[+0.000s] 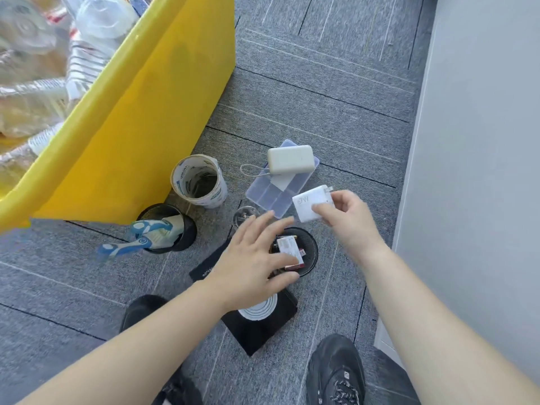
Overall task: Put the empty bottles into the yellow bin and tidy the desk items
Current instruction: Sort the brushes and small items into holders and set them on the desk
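1. The right hand (347,220) pinches a white charger (309,206) between thumb and fingers, at the near corner of the clear organiser box (271,194)
2. The left hand (251,264), fingers spread, is over the round black mesh tray (311,249)
3. Empty bottles (38,92) lie inside the yellow bin (146,112), at the far left of the carpet (321,97)
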The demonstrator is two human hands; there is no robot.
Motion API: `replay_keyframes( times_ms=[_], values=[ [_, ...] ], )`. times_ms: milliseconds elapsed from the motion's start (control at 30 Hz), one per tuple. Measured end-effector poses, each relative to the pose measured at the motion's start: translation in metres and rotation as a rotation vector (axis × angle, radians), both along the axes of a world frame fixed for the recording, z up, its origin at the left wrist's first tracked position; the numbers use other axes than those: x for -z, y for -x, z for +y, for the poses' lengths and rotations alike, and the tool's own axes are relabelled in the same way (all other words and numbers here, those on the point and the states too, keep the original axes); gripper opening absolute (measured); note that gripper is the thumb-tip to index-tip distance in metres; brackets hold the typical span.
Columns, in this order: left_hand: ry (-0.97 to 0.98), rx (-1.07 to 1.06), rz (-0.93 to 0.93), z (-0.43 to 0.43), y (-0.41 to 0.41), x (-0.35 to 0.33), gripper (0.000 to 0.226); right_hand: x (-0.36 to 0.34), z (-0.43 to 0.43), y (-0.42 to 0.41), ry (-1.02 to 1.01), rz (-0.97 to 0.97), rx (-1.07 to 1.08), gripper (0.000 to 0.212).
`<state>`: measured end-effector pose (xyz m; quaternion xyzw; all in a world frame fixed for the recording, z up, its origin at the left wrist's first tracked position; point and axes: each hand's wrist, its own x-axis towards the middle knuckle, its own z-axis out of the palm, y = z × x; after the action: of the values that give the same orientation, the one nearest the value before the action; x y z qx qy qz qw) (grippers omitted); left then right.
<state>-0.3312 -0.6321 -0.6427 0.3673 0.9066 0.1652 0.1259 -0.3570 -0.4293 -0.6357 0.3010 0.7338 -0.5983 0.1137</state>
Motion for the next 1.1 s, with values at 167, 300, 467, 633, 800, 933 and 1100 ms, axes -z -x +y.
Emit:
replay_keyframes(
  times_ms=[167, 300, 467, 633, 800, 933, 1100],
  values=[
    [0.251, 0.066, -0.087, 0.016, -0.014, 0.005, 0.061, 0.009, 0.006, -0.036, -0.03, 0.0, 0.106, 0.02],
    [0.371, 0.058, -0.091, 0.03, -0.013, 0.013, 0.063, 0.018, 0.007, -0.055, 0.003, -0.041, 0.152, 0.026],
    [0.388, 0.059, -0.039, 0.03, -0.008, 0.01, 0.072, 0.018, 0.01, -0.057, 0.017, -0.015, 0.146, 0.022],
    [0.415, 0.004, -0.015, 0.013, 0.002, 0.005, 0.07, 0.007, 0.008, -0.053, -0.031, 0.077, 0.043, 0.026],
    [0.442, -0.049, -0.022, 0.008, 0.011, 0.005, 0.075, -0.006, 0.004, -0.054, -0.134, 0.106, -0.257, 0.024],
    [0.465, -0.062, -0.061, 0.007, 0.016, 0.007, 0.07, 0.001, 0.001, -0.058, -0.354, 0.149, -0.598, 0.027],
    [0.47, -0.06, -0.105, 0.003, 0.018, 0.008, 0.078, 0.025, -0.005, -0.063, -0.876, 0.35, -0.784, 0.033]
  ],
)
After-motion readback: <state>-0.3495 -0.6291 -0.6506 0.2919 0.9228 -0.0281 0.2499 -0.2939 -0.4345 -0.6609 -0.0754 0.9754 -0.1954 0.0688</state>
